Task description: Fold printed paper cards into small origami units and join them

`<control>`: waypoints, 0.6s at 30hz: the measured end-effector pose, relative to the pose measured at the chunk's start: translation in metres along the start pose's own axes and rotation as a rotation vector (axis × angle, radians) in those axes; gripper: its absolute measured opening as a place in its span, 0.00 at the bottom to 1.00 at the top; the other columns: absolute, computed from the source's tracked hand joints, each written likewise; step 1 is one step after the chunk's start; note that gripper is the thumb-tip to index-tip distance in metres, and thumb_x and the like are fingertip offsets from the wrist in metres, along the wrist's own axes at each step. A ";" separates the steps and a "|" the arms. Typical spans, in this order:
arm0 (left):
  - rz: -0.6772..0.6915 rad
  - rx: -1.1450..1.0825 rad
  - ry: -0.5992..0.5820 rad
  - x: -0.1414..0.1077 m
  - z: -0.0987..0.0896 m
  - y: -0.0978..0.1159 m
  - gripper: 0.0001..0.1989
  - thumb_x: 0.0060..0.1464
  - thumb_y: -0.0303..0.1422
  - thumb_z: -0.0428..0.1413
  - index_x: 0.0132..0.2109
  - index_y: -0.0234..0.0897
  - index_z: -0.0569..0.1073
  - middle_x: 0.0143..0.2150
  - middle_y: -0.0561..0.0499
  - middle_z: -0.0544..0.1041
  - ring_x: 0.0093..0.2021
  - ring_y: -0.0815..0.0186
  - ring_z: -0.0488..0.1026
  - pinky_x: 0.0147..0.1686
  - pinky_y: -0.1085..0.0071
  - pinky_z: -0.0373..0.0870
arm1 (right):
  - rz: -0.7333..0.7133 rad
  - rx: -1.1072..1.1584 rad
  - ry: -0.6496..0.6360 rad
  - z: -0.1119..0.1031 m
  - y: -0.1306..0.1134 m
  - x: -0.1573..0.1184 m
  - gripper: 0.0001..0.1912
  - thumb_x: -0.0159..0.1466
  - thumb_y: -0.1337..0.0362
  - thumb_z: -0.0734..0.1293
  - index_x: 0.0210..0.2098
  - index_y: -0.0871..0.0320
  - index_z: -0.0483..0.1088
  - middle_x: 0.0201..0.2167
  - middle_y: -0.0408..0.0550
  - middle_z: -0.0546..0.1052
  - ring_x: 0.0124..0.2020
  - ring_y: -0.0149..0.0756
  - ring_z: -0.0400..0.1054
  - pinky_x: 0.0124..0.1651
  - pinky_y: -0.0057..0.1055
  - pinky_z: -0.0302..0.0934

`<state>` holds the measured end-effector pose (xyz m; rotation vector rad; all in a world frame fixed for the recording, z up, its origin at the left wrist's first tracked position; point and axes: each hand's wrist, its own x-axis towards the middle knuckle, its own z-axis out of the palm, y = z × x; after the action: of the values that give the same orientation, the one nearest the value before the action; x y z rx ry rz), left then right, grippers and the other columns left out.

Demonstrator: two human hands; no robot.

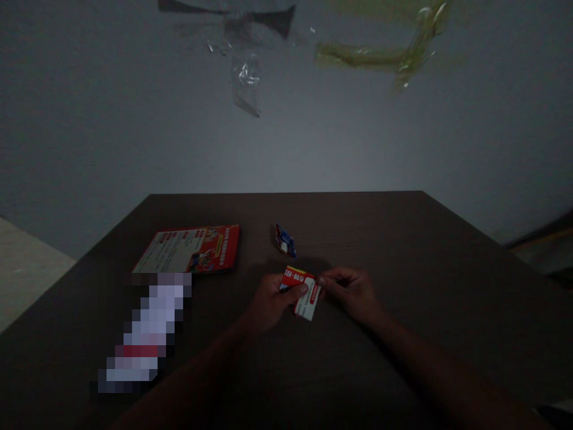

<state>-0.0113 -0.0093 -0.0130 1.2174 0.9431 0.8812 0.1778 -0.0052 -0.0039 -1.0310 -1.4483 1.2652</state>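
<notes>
My left hand (271,300) is closed round a small red-and-white printed card (308,307), with the thumb lying across its face. At the card's upper right edge, the thumb and forefinger of my right hand (353,292) are pinched together on its corner. The card is tilted and held above the table, with a yellow strip along its top. Just beyond it lies a small, dark blue folded piece (285,240) with a pale spot; its kind is unclear.
On the left of the dark wooden table (358,227) lies a flat red-and-white printed box or booklet (179,249). Nearer me is a pale, blurred-out item (152,325) with a red band. Behind stands a grey wall (335,137) with tape remnants (367,57).
</notes>
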 end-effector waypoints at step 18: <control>0.080 0.229 0.023 -0.003 0.003 0.005 0.13 0.52 0.39 0.57 0.36 0.32 0.76 0.30 0.49 0.78 0.29 0.67 0.72 0.28 0.74 0.66 | 0.089 -0.022 -0.078 -0.002 -0.003 0.003 0.15 0.52 0.53 0.72 0.27 0.61 0.75 0.21 0.46 0.77 0.20 0.29 0.69 0.25 0.26 0.64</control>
<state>-0.0098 -0.0127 -0.0073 1.4513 1.0404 0.8685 0.1786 -0.0019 -0.0007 -1.0821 -1.4920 1.3693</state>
